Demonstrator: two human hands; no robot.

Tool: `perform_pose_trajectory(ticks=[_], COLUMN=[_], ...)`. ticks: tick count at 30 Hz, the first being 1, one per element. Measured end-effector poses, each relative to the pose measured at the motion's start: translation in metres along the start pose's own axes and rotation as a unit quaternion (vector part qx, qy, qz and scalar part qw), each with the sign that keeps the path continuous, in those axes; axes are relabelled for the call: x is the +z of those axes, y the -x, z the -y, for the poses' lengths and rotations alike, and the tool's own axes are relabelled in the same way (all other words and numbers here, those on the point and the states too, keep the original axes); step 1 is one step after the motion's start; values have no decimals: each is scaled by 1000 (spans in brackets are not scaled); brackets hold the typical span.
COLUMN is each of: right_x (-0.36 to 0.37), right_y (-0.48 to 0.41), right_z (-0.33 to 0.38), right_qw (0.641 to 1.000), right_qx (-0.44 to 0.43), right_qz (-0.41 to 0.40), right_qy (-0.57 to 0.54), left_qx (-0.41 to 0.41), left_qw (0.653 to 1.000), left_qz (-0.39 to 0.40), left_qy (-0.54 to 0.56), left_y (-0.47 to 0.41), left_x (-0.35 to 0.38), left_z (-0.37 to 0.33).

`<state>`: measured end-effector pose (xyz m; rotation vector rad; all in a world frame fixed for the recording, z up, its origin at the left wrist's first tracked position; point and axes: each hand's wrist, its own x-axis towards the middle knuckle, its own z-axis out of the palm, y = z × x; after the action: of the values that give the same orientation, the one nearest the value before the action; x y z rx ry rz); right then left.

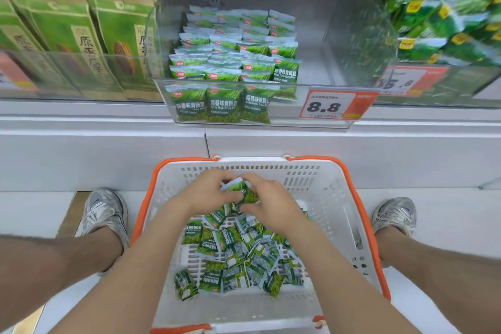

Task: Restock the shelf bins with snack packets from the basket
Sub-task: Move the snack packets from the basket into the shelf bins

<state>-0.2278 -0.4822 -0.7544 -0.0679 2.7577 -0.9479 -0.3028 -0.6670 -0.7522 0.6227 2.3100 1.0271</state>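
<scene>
Left hand [206, 194]: fingers curled on small packet bunch [240, 192], centre frame.
Right hand [271, 206]: gripped same bunch; count hidden.
Basket [333, 198]: near rim cut off.

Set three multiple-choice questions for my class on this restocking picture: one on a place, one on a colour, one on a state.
1. Where do the loose packets lie? A on the shop floor; B in the basket; C on a shoe.
2. What colour are the basket's handles? A blue; B black; C orange.
3. What are the left hand and right hand doing? A gripping packets together; B resting on the shelf; C hanging empty.
Answers: 1 B, they are heaped inside its white walls. 2 C, orange bars edge its rim. 3 A, fingers of both curl round a green bundle above the heap.
</scene>
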Motion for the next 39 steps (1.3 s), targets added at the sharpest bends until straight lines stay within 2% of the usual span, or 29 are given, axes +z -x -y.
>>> perform_pose_trajectory(ticks=[4, 7, 10, 14, 17, 19, 21, 23, 24, 26, 28, 32, 35, 39], right_x=[-17, -29, -42, -57, -78, -101, -127, -155, -169, -197, -219, -249, -255, -252], right_y=[10, 18, 26, 35, 38, 39, 37, 32, 28, 18, 2, -38, -56, -72], right_z=[2, 7, 24, 50, 74, 93, 106, 113, 114, 114, 107, 87, 88, 92], right_qw=[983, 939, 910, 919, 910, 888, 860, 840, 839, 865, 904, 965, 975, 968], right_qx=[33, 52, 25, -26, -85, -109, -135, -148, -149, -127, -54, 91, 153, 158], right_qz=[-41, -13, -38, -173, -308, -393, -448, -488, -499, -481, -423, -238, -105, -45], right_qy=[-179, -340, -411, -354, -266, -211, -202, -185, -157, -74, 18, 68, 121, 188], left_qx=[-16, -8, 13, 56, 119, 172, 219, 244, 247, 224, 191, 177, 170, 172], left_qw=[983, 976, 978, 974, 944, 908, 859, 815, 805, 817, 833, 830, 824, 821], left_qz=[-21, -42, -73, -106, -237, -360, -463, -517, -521, -493, -465, -451, -457, -460], left_qy=[179, 213, 196, 194, 198, 126, 22, -95, -144, -198, -232, -275, -288, -292], left_y=[18, 24, 32, 46, 54, 55, 53, 49, 45, 38, 35, 34, 32, 32], left_x=[-27, -39, -45, -53, -58, -63, -70, -76, -78, -77, -72, -69, -71, -70], left_z=[-31, -49, -68, -96, -125, -139, -151, -158, -158, -154, -146, -139, -139, -138])
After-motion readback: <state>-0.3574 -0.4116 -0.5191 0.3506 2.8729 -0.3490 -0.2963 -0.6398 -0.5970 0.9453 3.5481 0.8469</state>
